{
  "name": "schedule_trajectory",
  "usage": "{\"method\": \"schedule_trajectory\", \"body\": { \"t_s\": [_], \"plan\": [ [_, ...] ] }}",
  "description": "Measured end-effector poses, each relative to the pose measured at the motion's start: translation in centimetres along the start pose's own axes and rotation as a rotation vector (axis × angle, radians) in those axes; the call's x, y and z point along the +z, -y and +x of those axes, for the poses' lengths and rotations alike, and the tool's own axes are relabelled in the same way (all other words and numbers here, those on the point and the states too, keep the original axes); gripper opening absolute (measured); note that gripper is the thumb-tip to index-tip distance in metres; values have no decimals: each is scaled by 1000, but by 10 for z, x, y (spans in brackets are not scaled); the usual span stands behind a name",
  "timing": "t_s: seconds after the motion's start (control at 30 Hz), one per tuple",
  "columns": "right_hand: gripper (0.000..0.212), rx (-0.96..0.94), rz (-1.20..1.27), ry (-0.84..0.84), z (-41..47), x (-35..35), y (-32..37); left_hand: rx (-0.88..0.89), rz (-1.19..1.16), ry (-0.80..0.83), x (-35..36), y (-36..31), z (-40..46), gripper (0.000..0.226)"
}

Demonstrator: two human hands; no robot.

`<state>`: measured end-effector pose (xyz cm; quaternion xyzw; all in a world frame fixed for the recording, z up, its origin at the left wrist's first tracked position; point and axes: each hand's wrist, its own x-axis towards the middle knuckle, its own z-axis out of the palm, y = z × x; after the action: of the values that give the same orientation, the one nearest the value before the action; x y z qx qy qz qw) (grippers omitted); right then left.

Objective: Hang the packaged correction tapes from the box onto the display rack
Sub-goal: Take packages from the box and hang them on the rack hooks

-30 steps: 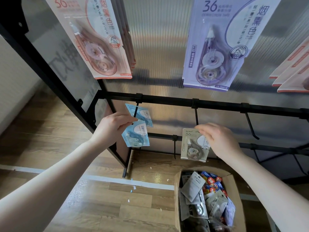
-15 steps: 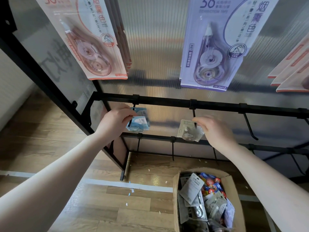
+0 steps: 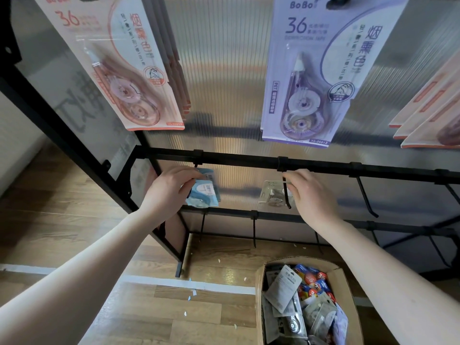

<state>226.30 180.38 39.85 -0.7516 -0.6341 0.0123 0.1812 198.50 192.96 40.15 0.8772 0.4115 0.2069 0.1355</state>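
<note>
- Left hand: raised just under the upper black rail of the display rack; its fingers pinch the top of a blue correction tape pack, with further blue packs apparently stacked behind it.
- Left hook: the blue pack's top edge sits at the hook below the left rail clip; motion blur hides whether the hook passes through the pack's hole.
- Right hand: raised beside the second hook, its fingertips pinching the upper right part of a grey-white correction tape pack.
- Grey-white pack: hangs upright just left of the second hook, against the ribbed translucent back panel.
- The two hands are well apart, one at each hook.
- Cardboard box: stands open on the wooden floor below the right hand, filled with loose grey, blue and red packs.
- Above the rail: a pink display card on the left, a purple display card in the middle, and more pink cards at the right edge.
</note>
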Motion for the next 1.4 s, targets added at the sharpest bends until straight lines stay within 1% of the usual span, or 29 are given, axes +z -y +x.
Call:
{"method": "schedule_trajectory", "body": {
  "t_s": [0.07, 0.17, 0.23, 0.4, 0.6, 0.8, 0.93, 1.07, 1.17, 1.3, 1.4],
  "plan": [
    [36, 8, -6, -15, -4, 3, -3, -13, 15, -22, 0, -2, -5, 27],
    [42, 21, -35, -20, -9, 3, -6, 1, 2, -27, -1, -7, -12, 41],
    [47, 31, -49, -21, -14, 2, -8, 8, -2, -25, 0, -9, -15, 45],
    [56, 59, -85, -15, -29, 2, -15, 7, 52, 7, 3, -15, -24, 50],
    [57, 96, -146, -5, -60, -2, -24, 120, 164, 18, 11, -35, -45, 50],
    [58, 159, -160, 58, -98, -1, -38, 122, 190, 77, 36, -61, -74, 53],
    [58, 193, -151, 118, -126, 8, -60, 117, 201, 120, 64, -82, -90, 55],
    [58, 217, -132, 192, -156, 15, -98, 82, 191, 185, 106, -104, -105, 60],
    [57, 248, -141, 251, -185, 23, -137, 8, 169, 238, 146, -127, -124, 67],
    [55, 245, -176, 326, -223, 42, -184, -88, 148, 287, 199, -166, -150, 62],
    [60, 235, -200, 351, -250, 59, -212, -147, 133, 319, 232, -186, -168, 63]
  ]
}}
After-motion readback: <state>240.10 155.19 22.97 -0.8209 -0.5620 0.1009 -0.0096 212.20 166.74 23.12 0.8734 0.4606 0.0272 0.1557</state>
